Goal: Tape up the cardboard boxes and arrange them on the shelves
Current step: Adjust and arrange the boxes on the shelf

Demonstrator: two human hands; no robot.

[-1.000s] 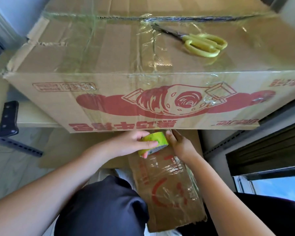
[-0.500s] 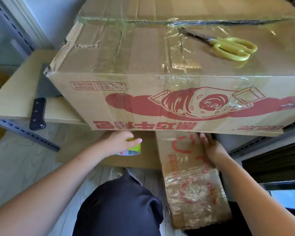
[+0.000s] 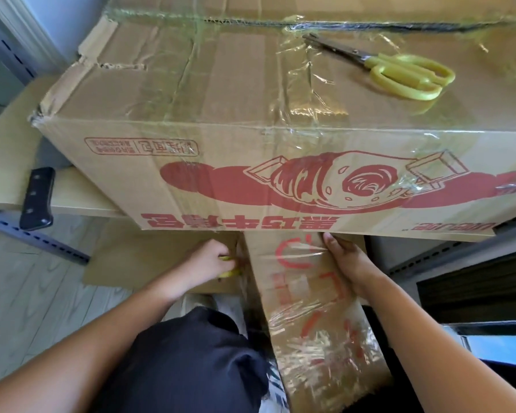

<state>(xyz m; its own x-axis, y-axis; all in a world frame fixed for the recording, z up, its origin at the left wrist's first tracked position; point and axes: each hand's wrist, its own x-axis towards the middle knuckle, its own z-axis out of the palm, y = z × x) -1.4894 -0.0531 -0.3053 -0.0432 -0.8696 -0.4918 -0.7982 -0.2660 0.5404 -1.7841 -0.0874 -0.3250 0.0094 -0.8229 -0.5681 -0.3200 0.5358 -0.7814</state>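
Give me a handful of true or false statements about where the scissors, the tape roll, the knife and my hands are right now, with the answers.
1. The scissors lie on top of the big box. True.
2. The right hand holds the scissors. False: it lies flat on the taped narrow box below the big one.
3. The left hand grips the yellow-green tape roll. True.
4. The black-handled knife sits on top of the big box. False: it lies on the shelf board to the left, handle over the edge.
5. The scissors' handles are red. False: they are yellow.
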